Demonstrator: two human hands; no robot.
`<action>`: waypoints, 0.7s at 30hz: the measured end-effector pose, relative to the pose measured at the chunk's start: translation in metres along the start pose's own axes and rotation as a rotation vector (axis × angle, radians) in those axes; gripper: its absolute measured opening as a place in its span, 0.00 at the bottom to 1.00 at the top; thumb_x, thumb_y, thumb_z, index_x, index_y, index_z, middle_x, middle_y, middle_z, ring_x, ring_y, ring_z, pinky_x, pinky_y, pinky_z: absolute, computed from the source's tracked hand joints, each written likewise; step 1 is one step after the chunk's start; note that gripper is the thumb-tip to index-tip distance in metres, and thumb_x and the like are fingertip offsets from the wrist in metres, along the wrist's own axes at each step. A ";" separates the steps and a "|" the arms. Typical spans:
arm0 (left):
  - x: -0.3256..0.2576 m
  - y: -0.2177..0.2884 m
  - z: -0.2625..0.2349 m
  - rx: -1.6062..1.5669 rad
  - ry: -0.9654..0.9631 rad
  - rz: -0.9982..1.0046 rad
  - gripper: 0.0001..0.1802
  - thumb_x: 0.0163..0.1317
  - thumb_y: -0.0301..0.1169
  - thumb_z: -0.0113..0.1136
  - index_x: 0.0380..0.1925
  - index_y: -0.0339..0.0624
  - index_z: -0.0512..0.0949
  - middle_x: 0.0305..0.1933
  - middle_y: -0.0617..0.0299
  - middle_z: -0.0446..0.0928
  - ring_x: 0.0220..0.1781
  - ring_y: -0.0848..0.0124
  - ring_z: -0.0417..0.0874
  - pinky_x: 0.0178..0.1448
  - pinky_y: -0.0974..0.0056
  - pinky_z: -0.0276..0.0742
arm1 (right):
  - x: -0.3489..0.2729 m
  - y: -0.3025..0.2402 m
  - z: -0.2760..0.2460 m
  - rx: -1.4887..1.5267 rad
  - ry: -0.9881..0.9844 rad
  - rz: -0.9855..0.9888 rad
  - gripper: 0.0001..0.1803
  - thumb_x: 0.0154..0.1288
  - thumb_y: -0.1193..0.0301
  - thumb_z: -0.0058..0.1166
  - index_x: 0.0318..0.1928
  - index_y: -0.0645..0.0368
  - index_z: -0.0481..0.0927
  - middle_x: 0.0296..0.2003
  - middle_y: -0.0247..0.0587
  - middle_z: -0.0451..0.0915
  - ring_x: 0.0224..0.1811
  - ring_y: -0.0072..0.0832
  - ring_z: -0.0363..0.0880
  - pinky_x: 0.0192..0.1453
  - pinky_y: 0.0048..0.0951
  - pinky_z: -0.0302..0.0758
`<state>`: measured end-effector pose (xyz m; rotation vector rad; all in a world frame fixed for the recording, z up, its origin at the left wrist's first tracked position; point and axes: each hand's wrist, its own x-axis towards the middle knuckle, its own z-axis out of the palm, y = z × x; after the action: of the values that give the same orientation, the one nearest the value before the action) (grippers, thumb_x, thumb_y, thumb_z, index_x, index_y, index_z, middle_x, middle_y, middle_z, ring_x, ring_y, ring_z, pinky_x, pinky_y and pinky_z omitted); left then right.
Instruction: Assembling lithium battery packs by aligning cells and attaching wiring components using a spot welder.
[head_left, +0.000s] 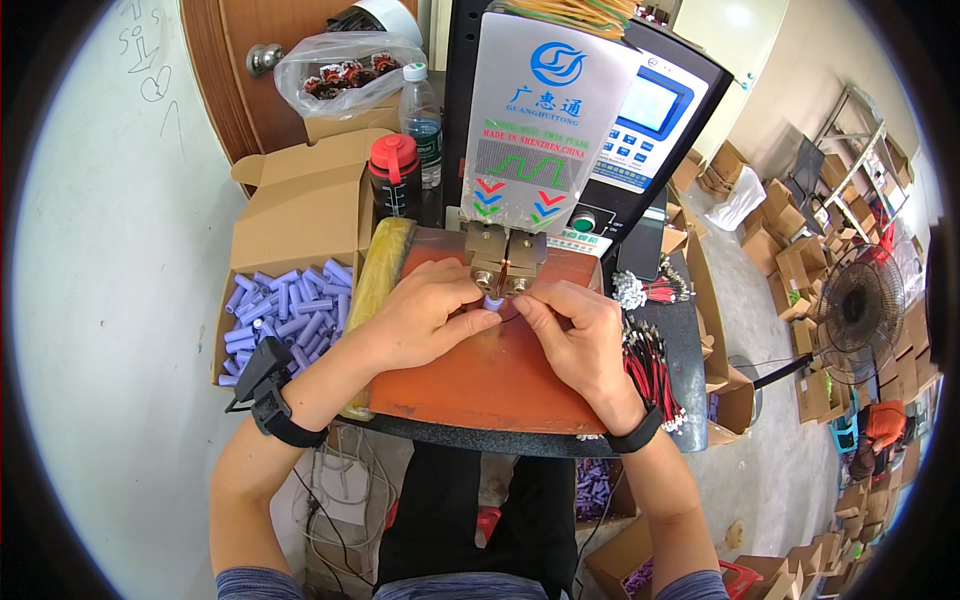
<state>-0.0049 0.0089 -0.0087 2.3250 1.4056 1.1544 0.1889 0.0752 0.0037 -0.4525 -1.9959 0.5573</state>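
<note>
A purple cylindrical battery cell point(493, 303) stands end-on under the two metal electrodes point(503, 262) of a spot welder point(555, 130). My left hand point(432, 315) is closed on the cell, thumb and forefinger pinching it from the left. From the right, my right hand point(578, 338) pinches a thin wire point(512, 318) beside the cell, its fingertips close to the right electrode. The wire's end and the cell's top are hidden by fingers and electrodes. Both hands are above an orange-brown work mat point(470, 375).
An open cardboard box point(290, 215) of purple cells stands left, beside a yellow wrapped roll point(378, 300). Red and black wire leads point(655, 375) lie right of my right wrist. Behind are a black bottle point(396, 185) and a water bottle point(420, 120). A fan point(860, 310) stands far right.
</note>
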 end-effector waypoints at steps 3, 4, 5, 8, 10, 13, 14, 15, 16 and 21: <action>0.000 0.000 0.000 0.016 0.003 0.010 0.13 0.63 0.39 0.57 0.39 0.42 0.79 0.36 0.55 0.77 0.42 0.54 0.75 0.48 0.54 0.67 | 0.000 -0.001 -0.003 -0.053 -0.099 -0.008 0.04 0.60 0.71 0.61 0.34 0.58 0.84 0.22 0.39 0.79 0.23 0.35 0.79 0.26 0.32 0.73; 0.001 -0.001 0.000 0.013 0.004 0.021 0.13 0.63 0.39 0.57 0.39 0.42 0.79 0.36 0.55 0.77 0.43 0.54 0.75 0.49 0.54 0.67 | 0.000 -0.001 -0.003 -0.069 -0.096 -0.030 0.05 0.60 0.71 0.61 0.35 0.57 0.84 0.22 0.39 0.79 0.22 0.35 0.78 0.25 0.31 0.73; 0.001 -0.001 0.001 0.010 0.006 0.031 0.13 0.63 0.39 0.57 0.40 0.42 0.79 0.36 0.56 0.77 0.43 0.54 0.75 0.49 0.54 0.67 | 0.000 0.000 -0.003 -0.084 -0.093 -0.052 0.05 0.59 0.71 0.61 0.35 0.57 0.84 0.21 0.38 0.78 0.21 0.35 0.78 0.25 0.31 0.72; 0.000 0.001 0.000 0.005 0.010 0.013 0.12 0.62 0.38 0.58 0.40 0.43 0.79 0.37 0.56 0.77 0.43 0.55 0.74 0.49 0.54 0.67 | 0.000 -0.004 -0.003 -0.120 -0.082 -0.045 0.05 0.57 0.72 0.64 0.34 0.59 0.85 0.20 0.41 0.78 0.19 0.32 0.76 0.24 0.28 0.69; 0.001 0.001 0.001 -0.007 0.014 0.017 0.12 0.62 0.38 0.58 0.40 0.42 0.79 0.37 0.56 0.77 0.44 0.55 0.74 0.50 0.54 0.67 | -0.001 -0.001 -0.002 -0.128 -0.072 -0.073 0.05 0.56 0.72 0.65 0.34 0.59 0.85 0.19 0.40 0.77 0.19 0.32 0.76 0.23 0.28 0.69; 0.000 0.002 0.000 -0.015 0.021 0.017 0.12 0.62 0.37 0.58 0.39 0.42 0.79 0.38 0.57 0.78 0.44 0.55 0.74 0.50 0.54 0.67 | 0.000 -0.003 -0.001 -0.155 -0.062 -0.112 0.06 0.55 0.72 0.65 0.34 0.59 0.85 0.18 0.40 0.76 0.18 0.32 0.75 0.22 0.29 0.68; 0.000 0.002 0.000 -0.012 0.024 0.014 0.12 0.62 0.37 0.59 0.39 0.42 0.79 0.38 0.57 0.78 0.44 0.55 0.74 0.50 0.54 0.67 | 0.000 -0.004 0.000 -0.177 -0.061 -0.122 0.06 0.55 0.73 0.66 0.33 0.59 0.85 0.17 0.40 0.76 0.17 0.32 0.75 0.22 0.29 0.68; 0.001 0.002 0.000 -0.010 0.024 0.012 0.12 0.62 0.37 0.59 0.39 0.42 0.79 0.38 0.57 0.78 0.44 0.55 0.74 0.50 0.54 0.67 | 0.001 -0.003 0.000 -0.174 -0.060 -0.123 0.06 0.55 0.73 0.66 0.33 0.59 0.85 0.17 0.40 0.76 0.17 0.32 0.75 0.22 0.29 0.68; 0.001 0.002 0.001 -0.005 0.021 0.012 0.11 0.61 0.37 0.59 0.38 0.41 0.79 0.38 0.57 0.78 0.44 0.55 0.74 0.50 0.53 0.67 | 0.001 -0.002 0.000 -0.179 -0.054 -0.132 0.06 0.54 0.73 0.66 0.33 0.59 0.85 0.17 0.40 0.76 0.17 0.33 0.75 0.22 0.29 0.68; 0.000 0.000 0.001 0.028 0.018 0.006 0.11 0.61 0.36 0.59 0.36 0.40 0.79 0.38 0.57 0.78 0.43 0.55 0.74 0.49 0.53 0.68 | 0.003 -0.003 0.004 -0.200 -0.036 -0.191 0.05 0.54 0.73 0.66 0.31 0.61 0.83 0.16 0.40 0.74 0.16 0.33 0.74 0.21 0.30 0.67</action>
<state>-0.0039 0.0090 -0.0089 2.3453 1.4299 1.1674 0.1841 0.0733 0.0061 -0.3690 -2.1116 0.2498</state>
